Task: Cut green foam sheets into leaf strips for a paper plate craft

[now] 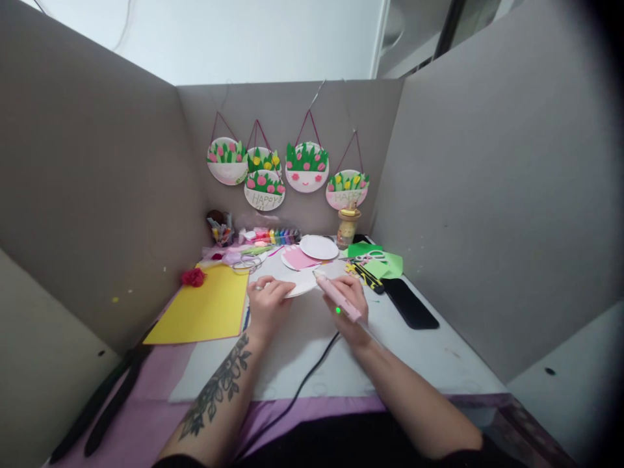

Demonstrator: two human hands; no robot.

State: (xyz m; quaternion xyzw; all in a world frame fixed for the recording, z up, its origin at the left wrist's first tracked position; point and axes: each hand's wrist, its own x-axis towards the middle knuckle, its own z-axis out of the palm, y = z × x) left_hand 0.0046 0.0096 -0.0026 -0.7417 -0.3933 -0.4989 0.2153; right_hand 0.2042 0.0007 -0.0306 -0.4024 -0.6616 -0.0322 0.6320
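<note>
Hands (267, 300) (358, 300) hold a curved white piece (303, 285) (left) and a slim pale-pink tool (341, 301) (right)

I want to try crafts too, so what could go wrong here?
The pink tool has its tip at the white piece, near the left hand; if that tip is hot, it might burn a finger. The black cord trails below the right hand, so it could snag and perhaps jolt the work.

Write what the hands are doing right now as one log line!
left hand: holds white curved paper piece | right hand: grips pale pink pen-shaped tool, tip near piece, contact unclear | leftward: yellow rectangular sheet
</note>
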